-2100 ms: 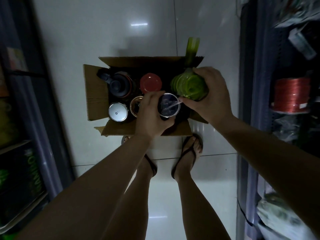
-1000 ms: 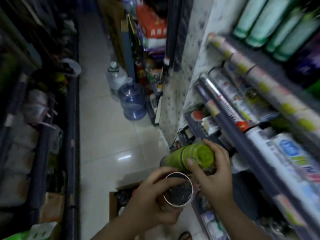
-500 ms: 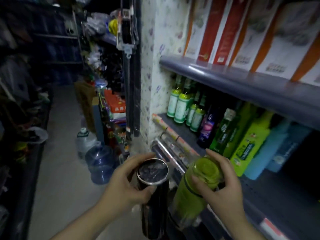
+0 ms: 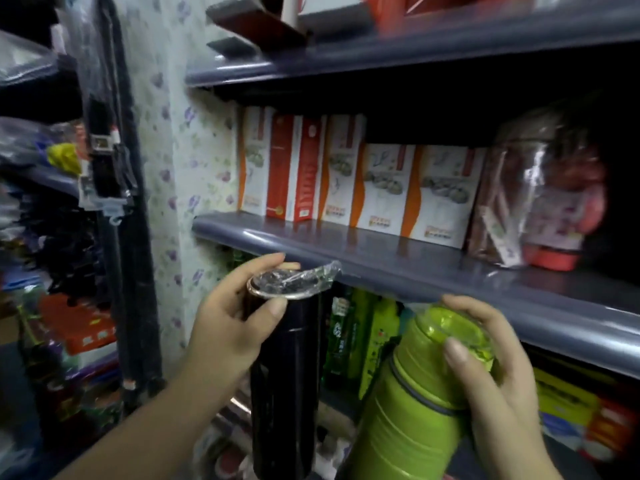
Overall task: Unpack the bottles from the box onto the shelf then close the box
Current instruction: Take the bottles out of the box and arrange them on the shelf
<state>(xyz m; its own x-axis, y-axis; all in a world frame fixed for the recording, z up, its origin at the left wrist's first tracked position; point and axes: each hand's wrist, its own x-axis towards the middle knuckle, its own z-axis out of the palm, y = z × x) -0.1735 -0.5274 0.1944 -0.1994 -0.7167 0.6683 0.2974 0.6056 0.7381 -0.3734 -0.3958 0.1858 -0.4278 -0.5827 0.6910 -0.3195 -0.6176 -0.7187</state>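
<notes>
Both bottles have risen to the shelf [image 4: 398, 261] edge; my left hand [image 4: 225, 327] fingers grip the black bottle [image 4: 284, 375], right hand [image 4: 498, 375] fingers the green bottle [image 4: 412, 410].

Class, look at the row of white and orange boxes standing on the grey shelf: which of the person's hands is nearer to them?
Left. The left hand, gripping the black bottle, is just below the boxes; the right hand, on the green bottle, is lower and further right.
</notes>
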